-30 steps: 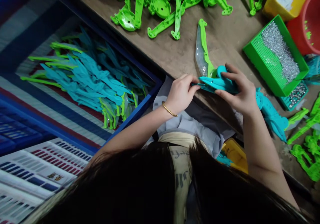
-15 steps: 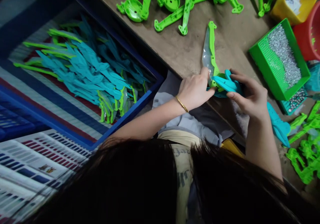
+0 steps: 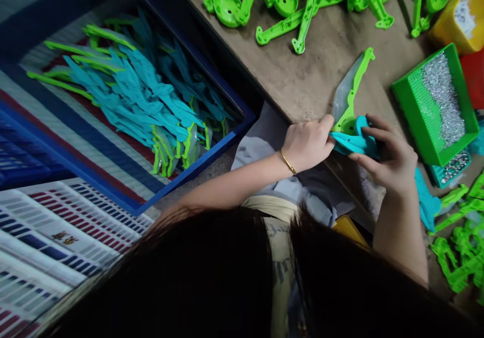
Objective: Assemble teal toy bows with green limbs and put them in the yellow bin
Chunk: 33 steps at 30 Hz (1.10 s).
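Note:
Over the table's edge, my left hand [image 3: 309, 144] pinches the lower end of a bright green plastic arm [image 3: 354, 91] with a translucent grey panel [image 3: 344, 93] along its left side. The arm points up and to the right, away from me. My right hand [image 3: 397, 154] is closed round a turquoise plastic shell [image 3: 355, 142], thumb below and fingers above. The shell overlaps the round green base of the arm, and both hands meet there. The left fingertips are partly hidden behind the shell.
Left, a blue crate [image 3: 151, 204] holds several turquoise-and-green pieces [image 3: 151, 91]. Green plastic parts [image 3: 283, 0] lie at the table's back, more [image 3: 463, 257] at lower right. A green basket [image 3: 419, 111] of small metal parts stands right, near a yellow container [image 3: 454, 25].
The green arm has tilted further to the right, and the turquoise shell has turned to lie flatter over its base. The whole view has shifted slightly; both hands keep their holds.

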Available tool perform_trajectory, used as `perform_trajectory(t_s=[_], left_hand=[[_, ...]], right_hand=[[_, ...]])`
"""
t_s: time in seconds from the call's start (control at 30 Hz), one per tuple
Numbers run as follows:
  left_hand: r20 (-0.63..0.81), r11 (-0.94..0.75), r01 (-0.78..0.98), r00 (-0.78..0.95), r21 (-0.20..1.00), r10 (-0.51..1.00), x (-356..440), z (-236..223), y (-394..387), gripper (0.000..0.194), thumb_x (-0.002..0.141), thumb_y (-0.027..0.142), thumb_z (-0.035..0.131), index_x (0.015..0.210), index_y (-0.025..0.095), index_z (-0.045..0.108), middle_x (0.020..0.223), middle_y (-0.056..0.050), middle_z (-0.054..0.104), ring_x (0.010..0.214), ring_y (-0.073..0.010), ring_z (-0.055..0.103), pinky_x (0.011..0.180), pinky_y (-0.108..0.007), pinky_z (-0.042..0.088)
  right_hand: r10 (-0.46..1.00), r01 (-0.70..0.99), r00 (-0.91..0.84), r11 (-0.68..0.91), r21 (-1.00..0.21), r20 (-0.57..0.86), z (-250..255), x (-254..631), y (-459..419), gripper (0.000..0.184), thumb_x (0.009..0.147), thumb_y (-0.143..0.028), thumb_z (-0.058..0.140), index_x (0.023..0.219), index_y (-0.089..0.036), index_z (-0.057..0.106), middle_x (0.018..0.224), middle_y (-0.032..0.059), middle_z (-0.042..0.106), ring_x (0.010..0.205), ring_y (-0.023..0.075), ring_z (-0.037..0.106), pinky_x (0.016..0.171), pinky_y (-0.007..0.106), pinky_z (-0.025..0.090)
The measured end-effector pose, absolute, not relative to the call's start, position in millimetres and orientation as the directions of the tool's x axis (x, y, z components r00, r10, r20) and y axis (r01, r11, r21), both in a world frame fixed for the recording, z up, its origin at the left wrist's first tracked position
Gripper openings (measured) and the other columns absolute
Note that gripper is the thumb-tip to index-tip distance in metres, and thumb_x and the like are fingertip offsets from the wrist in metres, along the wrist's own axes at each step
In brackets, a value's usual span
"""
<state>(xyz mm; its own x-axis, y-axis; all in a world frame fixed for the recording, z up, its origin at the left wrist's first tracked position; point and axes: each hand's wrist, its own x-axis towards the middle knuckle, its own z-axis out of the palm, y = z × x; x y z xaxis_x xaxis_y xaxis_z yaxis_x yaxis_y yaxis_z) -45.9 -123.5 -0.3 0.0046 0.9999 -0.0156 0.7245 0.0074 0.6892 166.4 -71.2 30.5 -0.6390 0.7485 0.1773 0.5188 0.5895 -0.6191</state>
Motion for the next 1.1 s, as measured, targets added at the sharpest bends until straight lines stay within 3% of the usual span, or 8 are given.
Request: perform_trajectory(t_s=[0.2, 0.37, 0.53, 1.1], left_hand=[[-0.031, 0.011, 0.681, 0.017, 0.732, 0.999, -45.8, 1.5, -120.8, 0.025, 0.093, 0.033, 0.051, 0.087, 0.020, 0.070, 0.087, -0.007, 0.075, 0.082, -0.0231, 0.069, 0.064, -0.031, 0.044], [-0.033, 0.004, 0.628, 0.034, 0.778, 0.999, -46.2, 5.9, -119.9, 0.026, 0.093, 0.036, 0.053, 0.085, 0.020, 0.072, 0.084, -0.008, 0.074, 0.079, -0.0223, 0.068, 0.065, -0.031, 0.044], [-0.050, 0.011, 0.615, 0.045, 0.788, 0.998, -48.4, 3.0, -117.8, 0.025, 0.092, 0.035, 0.054, 0.084, 0.019, 0.072, 0.081, -0.007, 0.073, 0.079, -0.0222, 0.068, 0.064, -0.031, 0.042], [-0.064, 0.030, 0.590, 0.038, 0.807, 0.997, -52.9, -1.3, -101.8, 0.022, 0.088, 0.033, 0.059, 0.079, 0.019, 0.072, 0.078, -0.007, 0.072, 0.080, -0.0230, 0.067, 0.067, -0.032, 0.043]], right_hand=[[0.756, 0.495, -0.620, 0.583, -0.645, 0.207, 38.8, 165.2, -68.6, 0.063, 0.066, -0.042, 0.084, 0.125, -0.031, 0.063, 0.138, 0.0112, 0.059, 0.127, 0.0329, 0.057, 0.106, 0.054, 0.048], [0.743, 0.490, -0.628, 0.609, -0.624, 0.232, 50.3, 165.4, -67.4, 0.069, 0.061, -0.038, 0.087, 0.125, -0.031, 0.063, 0.139, 0.0125, 0.057, 0.129, 0.0331, 0.055, 0.106, 0.053, 0.046], [0.703, 0.488, -0.693, 0.622, -0.613, 0.162, 52.3, 166.7, -61.1, 0.063, 0.065, -0.029, 0.085, 0.123, -0.031, 0.063, 0.138, 0.0116, 0.057, 0.127, 0.0306, 0.057, 0.104, 0.051, 0.049], [0.634, 0.498, -0.767, 0.687, -0.529, 0.100, 62.7, 161.5, -31.8, 0.055, 0.062, -0.037, 0.087, 0.112, -0.028, 0.065, 0.127, 0.0130, 0.059, 0.121, 0.0301, 0.058, 0.098, 0.049, 0.051]])
